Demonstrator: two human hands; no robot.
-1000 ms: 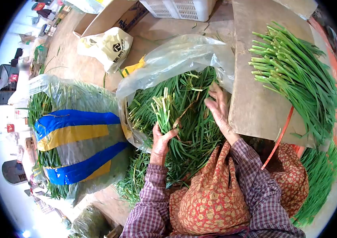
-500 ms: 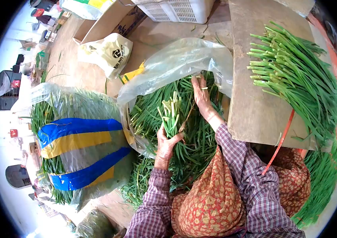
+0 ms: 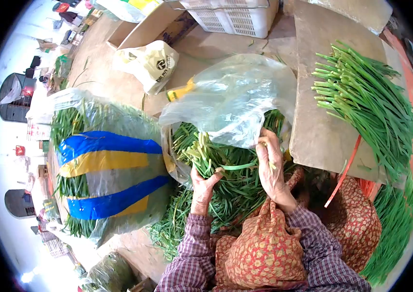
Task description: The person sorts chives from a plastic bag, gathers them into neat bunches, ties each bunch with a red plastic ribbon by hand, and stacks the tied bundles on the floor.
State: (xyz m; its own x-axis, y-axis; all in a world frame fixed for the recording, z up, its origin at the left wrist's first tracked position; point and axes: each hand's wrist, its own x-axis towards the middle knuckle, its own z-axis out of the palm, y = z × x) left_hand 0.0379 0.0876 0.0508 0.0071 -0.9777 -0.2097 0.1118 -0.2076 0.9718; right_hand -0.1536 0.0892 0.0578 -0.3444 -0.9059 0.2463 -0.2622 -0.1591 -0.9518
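My left hand (image 3: 203,189) is closed round a bunch of garlic chives (image 3: 202,155), its pale cut ends pointing up and away from me. My right hand (image 3: 271,168) is to its right with the fingers pinched. A single chive stalk (image 3: 238,167) stretches from the left thumb to the right hand, where its end is partly hidden by the fingers. Below both hands lies a heap of loose chives (image 3: 235,194). Behind them an open clear plastic bag (image 3: 235,97) holds more chives, its edge drooping close to the right fingers.
At left lies a filled bag with blue and yellow stripes (image 3: 114,158). A trimmed bunch of chives (image 3: 362,102) rests on a board (image 3: 313,126) at right, with a red strap (image 3: 345,170) hanging down. A white carrier bag (image 3: 150,65), cardboard box (image 3: 155,24) and white crate (image 3: 235,19) stand behind.
My right hand has come back toward me out of the bag's mouth, and a stalk now spans between the hands. The plastic bag's upper edge has sagged forward over its contents.
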